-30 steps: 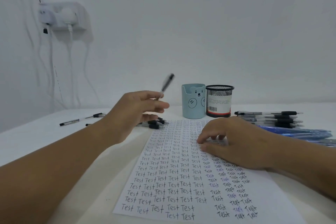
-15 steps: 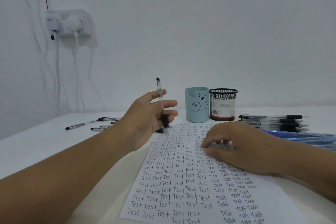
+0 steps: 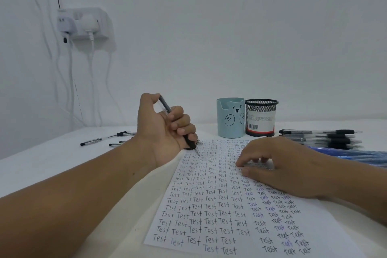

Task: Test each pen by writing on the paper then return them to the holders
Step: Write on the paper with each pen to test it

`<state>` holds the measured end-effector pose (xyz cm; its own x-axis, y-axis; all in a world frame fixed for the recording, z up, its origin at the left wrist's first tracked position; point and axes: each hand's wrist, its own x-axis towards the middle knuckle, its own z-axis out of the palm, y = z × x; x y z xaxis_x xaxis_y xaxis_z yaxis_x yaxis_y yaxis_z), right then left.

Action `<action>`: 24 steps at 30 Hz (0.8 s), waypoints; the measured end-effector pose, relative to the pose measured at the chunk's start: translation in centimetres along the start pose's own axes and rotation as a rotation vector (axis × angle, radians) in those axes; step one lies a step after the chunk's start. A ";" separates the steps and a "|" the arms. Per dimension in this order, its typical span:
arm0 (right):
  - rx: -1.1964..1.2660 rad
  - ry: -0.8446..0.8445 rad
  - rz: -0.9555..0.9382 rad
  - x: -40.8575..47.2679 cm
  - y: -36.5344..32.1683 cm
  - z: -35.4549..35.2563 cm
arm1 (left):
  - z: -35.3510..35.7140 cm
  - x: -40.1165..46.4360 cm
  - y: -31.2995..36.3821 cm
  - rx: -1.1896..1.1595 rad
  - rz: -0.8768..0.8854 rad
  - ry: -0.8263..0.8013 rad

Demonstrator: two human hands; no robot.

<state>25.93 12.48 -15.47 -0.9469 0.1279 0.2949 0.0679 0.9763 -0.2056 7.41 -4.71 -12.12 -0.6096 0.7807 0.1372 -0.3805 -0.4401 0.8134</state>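
Holders: two, a blue cup point(image 3: 230, 120) and a mesh cup point(image 3: 261, 117). Paper point(image 3: 211, 199): one sheet. Hands: two. Held pen point(image 3: 167, 109): one. Loose pens lie both sides; number unclear.

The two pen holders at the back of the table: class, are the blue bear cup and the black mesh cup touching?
Cannot tell. In the head view the blue bear cup and the black mesh cup overlap side by side, showing neither gap nor contact plainly.

Black pen point(image 3: 167, 109) tilted, tip on paper point(image 3: 211, 195) filled with "Test" rows. Bear holder point(image 3: 230, 119) and mesh holder point(image 3: 260, 118) upright behind.
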 end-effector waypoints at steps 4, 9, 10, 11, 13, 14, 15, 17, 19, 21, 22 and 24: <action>0.000 0.009 0.010 -0.1 -0.1 -0.2 | 0.2 -0.1 -0.2 -0.117 0.051 -0.008; 0.018 0.158 0.023 -0.4 -0.3 -0.6 | 0.2 -0.1 -0.6 0.102 -0.034 -0.119; 0.011 0.230 0.011 -0.4 -0.3 -0.7 | 0.3 -0.1 -0.8 0.148 -0.055 -0.150; -0.002 0.308 -0.013 -0.4 -0.2 -0.7 | 0.5 -0.2 -1.0 0.184 -0.075 -0.177; -0.038 0.406 -0.048 -0.3 -0.1 -0.8 | 1.0 -0.4 -1.6 0.233 -0.110 -0.226; -0.052 0.421 -0.049 -0.3 -0.2 -0.9 | 1.2 -0.6 -1.8 0.245 -0.125 -0.245; -0.067 0.423 -0.046 -0.3 -0.2 -0.9 | 1.5 -0.7 -2.1 0.252 -0.140 -0.267; -0.094 0.424 -0.052 -0.3 -0.3 -0.9 | 1.8 -0.8 -2.6 0.265 -0.171 -0.309; -0.105 0.418 -0.034 -0.4 -0.5 -1.1 | 2.1 -1.1 -2.8 0.269 -0.181 -0.323; -0.102 0.387 0.012 -0.5 -0.7 -1.4 | 2.1 -1.2 -2.9 0.339 -0.174 -0.346; -0.111 0.366 0.036 -0.7 -0.7 -1.5 | 2.1 -1.3 -3.0 0.377 -0.170 -0.355; -0.124 0.338 0.068 -0.8 -0.8 -1.9 | 2.0 -1.2 -3.0 0.446 -0.148 -0.353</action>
<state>27.20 11.98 -13.71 -0.7830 0.2240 0.5803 0.1844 0.9746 -0.1273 10.74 -3.43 -13.61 -0.2747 0.9537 0.1222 -0.0679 -0.1460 0.9870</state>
